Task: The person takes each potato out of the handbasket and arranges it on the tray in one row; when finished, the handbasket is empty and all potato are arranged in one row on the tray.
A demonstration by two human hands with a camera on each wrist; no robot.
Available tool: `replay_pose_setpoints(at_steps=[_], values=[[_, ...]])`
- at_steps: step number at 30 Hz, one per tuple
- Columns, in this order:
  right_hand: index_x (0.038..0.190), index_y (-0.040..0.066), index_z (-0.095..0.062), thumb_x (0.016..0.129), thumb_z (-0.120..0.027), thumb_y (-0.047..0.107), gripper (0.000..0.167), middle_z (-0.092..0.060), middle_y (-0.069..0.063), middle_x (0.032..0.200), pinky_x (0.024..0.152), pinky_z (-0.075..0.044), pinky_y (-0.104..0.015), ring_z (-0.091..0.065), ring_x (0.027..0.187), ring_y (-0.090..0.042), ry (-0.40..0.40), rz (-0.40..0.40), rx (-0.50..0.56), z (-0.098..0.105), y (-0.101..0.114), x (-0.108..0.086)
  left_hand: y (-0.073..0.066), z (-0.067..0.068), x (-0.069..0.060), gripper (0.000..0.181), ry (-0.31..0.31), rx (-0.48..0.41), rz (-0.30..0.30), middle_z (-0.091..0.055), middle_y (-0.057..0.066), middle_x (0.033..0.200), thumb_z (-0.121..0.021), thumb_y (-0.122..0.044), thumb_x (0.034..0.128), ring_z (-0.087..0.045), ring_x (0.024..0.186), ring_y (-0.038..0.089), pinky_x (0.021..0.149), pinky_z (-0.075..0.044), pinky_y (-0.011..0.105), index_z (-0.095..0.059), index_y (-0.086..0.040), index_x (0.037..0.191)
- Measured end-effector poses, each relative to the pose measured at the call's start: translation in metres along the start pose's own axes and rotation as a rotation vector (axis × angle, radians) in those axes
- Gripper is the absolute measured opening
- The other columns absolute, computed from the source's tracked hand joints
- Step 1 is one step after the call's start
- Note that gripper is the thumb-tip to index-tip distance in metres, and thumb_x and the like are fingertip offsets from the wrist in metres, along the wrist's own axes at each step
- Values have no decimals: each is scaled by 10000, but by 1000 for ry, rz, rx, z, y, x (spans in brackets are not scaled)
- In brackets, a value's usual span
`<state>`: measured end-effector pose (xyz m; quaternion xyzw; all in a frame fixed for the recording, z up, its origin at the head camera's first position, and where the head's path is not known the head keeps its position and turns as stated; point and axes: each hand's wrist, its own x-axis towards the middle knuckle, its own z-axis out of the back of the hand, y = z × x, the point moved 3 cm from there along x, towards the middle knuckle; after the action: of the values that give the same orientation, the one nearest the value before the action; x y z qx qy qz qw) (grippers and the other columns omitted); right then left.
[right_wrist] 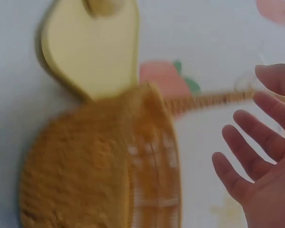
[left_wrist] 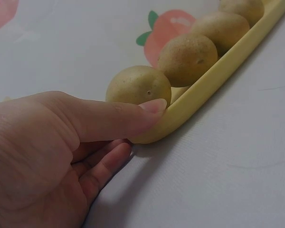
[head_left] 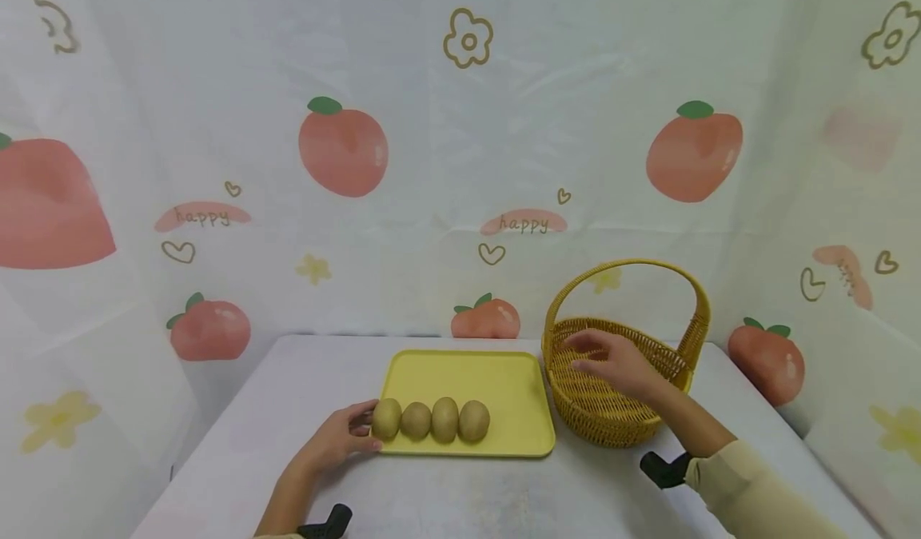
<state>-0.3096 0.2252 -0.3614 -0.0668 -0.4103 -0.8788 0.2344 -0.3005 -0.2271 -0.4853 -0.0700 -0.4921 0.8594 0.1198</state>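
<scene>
Several brownish kiwifruit (head_left: pixel 444 421) lie in a row along the near side of a yellow tray (head_left: pixel 496 379). At the tray's near left corner, my left hand (head_left: pixel 338 439) grips the edge, thumb over the rim and against the leftmost kiwifruit (left_wrist: pixel 133 83). Its lower fingers (left_wrist: pixel 107 166) curl outside the rim; the index finger is mostly hidden. A wicker basket (head_left: pixel 608 423) with a tall handle stands right of the tray. Over its opening hovers my right hand (head_left: pixel 612 359), holding nothing. Its fingers (right_wrist: pixel 249 147) are spread and slightly bent in the right wrist view.
A white cloth covers the table (head_left: pixel 432 499). Behind it hangs a pale curtain (head_left: pixel 424 275) printed with fruit, flowers and hearts. The basket's arched handle (head_left: pixel 633 262) rises behind the right hand. A dark strap (head_left: pixel 665 471) sits at the right wrist.
</scene>
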Motion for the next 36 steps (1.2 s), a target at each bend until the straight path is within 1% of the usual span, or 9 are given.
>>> replay_pose_setpoints(at_steps=[5,10,13,16,22,26,30,33,36], values=[[1227,-31,-598,943,-650,176,355,-630,-207,1185,902,-518,-502,-589,1103,-360,-40,-81,-29,29,-20,4,1,0,0,799,-2,4,7,-565,278,1261,-835,-77,733,-600,1096,394,933,-509,454,-420,123,1386],[1335,-44,-498,958,-631,254,498,-523,-290,1311,936,-481,-554,-509,1192,-453,-26,-167,0,46,-44,10,2,0,1,803,-6,10,9,-560,274,1275,-838,-87,732,-601,1099,382,937,-507,450,-423,118,1388],[1420,-28,-392,952,-637,301,622,-392,-327,1414,982,-426,-600,-403,1272,-502,-9,-245,55,50,-59,13,2,0,0,806,-9,9,6,-556,278,1281,-838,-94,733,-604,1095,376,937,-507,448,-421,119,1389],[1459,-31,-321,954,-632,305,682,-305,-350,1454,1010,-373,-632,-326,1308,-526,-11,-315,89,53,-71,13,1,0,0,802,-12,7,-1,-555,284,1279,-836,-89,734,-607,1088,375,934,-508,452,-420,124,1386],[1474,-65,-251,971,-597,316,720,-262,-386,1450,1024,-328,-653,-281,1306,-546,-12,-443,68,53,-93,8,1,-1,0,801,-2,0,-19,-546,297,1281,-833,-83,739,-602,1093,390,937,-505,456,-411,136,1384],[1478,-81,-206,959,-609,331,775,-229,-407,1453,1038,-321,-637,-278,1304,-552,1,-525,96,53,-109,2,2,-2,1,808,2,-4,-13,-542,297,1288,-837,-83,733,-596,1105,394,945,-502,450,-413,133,1386],[1480,-93,-197,948,-615,331,799,-188,-406,1467,1059,-281,-644,-231,1324,-555,77,-566,106,46,-120,1,2,-2,1,819,-10,20,17,-555,274,1286,-848,-114,725,-600,1104,376,941,-505,443,-427,109,1391],[1472,-97,-235,942,-620,310,771,-166,-382,1482,1064,-249,-658,-188,1336,-556,161,-561,87,39,-124,5,1,-1,0,821,-19,22,29,-564,273,1274,-849,-106,718,-599,1100,377,942,-503,451,-429,109,1390],[1445,-90,-311,924,-643,274,717,-200,-363,1478,1055,-266,-658,-203,1334,-550,214,-552,85,32,-121,7,1,0,0,816,-21,21,25,-571,273,1265,-846,-98,717,-600,1098,376,943,-503,450,-430,113,1387]])
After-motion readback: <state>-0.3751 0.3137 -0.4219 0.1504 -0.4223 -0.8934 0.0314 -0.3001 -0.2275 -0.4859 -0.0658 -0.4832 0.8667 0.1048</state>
